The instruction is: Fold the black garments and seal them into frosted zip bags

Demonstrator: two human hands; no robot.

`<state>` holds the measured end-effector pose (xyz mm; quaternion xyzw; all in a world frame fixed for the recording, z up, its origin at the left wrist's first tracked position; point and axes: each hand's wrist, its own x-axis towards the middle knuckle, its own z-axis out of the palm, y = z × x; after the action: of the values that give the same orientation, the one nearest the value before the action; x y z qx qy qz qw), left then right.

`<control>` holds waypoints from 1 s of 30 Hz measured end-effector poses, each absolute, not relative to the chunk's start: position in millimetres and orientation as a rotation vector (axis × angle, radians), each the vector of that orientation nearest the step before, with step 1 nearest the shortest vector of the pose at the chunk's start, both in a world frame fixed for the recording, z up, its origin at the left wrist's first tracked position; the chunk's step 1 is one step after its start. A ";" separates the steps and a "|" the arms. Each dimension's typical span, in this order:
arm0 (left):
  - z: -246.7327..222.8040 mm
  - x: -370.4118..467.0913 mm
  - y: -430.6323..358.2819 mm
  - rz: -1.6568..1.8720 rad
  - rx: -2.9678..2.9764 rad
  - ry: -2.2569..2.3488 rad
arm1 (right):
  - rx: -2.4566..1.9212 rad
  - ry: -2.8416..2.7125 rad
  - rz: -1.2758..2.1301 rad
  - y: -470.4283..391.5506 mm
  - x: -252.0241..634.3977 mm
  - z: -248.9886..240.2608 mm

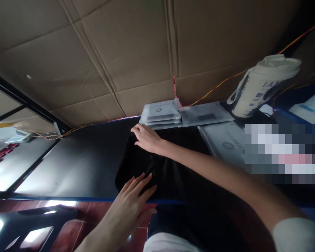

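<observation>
A piece of black cloth (170, 171), which looks like a folded garment, lies on the black tabletop in front of me. My left hand (136, 190) rests on its near left part, palm down with the fingers spread. Across the cloth reaches my right arm, and my right hand (148, 139) lies at the cloth's far left edge. Its fingers are slightly bent, with the thumb apart from them. Just beyond that hand is a stack of clear zip bags (160, 111) with printed lettering. The cloth's exact folds are hard to make out in the dark.
More flat zip bags (206, 113) lie right of the stack, and another printed bag (224, 141) is nearer me. A white lidded tumbler (262, 85) stands at the back right. Cardboard (136, 52) walls the far side. A dark plastic stool (28, 227) is at lower left.
</observation>
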<state>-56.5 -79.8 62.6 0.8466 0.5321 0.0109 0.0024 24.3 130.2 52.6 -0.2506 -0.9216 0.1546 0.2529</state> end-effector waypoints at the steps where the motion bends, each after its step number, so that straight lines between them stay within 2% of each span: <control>1: 61.4 -55.3 -81.8 -0.006 2.646 1.656 | -0.680 -2.550 0.321 120.1 37.6 55.7; 5: 47.0 -64.8 -83.4 -0.005 2.624 1.624 | -0.636 -2.659 0.125 63.1 119.2 51.5; 10: 29.1 -81.0 -79.4 0.153 2.610 1.582 | -0.719 -2.649 0.027 -0.2 223.4 19.9; 16: 37.5 -84.7 -88.2 0.346 2.596 1.511 | -0.707 -2.753 0.033 -27.3 289.5 -18.2; 19: 41.7 -88.6 -98.9 0.454 2.588 1.465 | -0.762 -2.708 0.193 -39.3 301.4 -17.4; 23: 58.3 -94.1 -90.0 0.569 2.466 1.573 | -1.115 -2.295 0.411 -32.3 289.3 13.6; 27: 87.7 -103.1 -33.2 0.666 2.205 1.877 | -1.334 -1.877 0.632 28.5 251.3 51.5; 30: 94.4 -119.9 8.8 0.532 1.941 1.897 | -1.426 -1.767 0.697 84.3 224.2 55.7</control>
<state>-119.9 8.8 94.4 0.6894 0.6739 0.1889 0.1870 224.2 84.3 55.7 -0.5567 -0.6901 0.2720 0.3739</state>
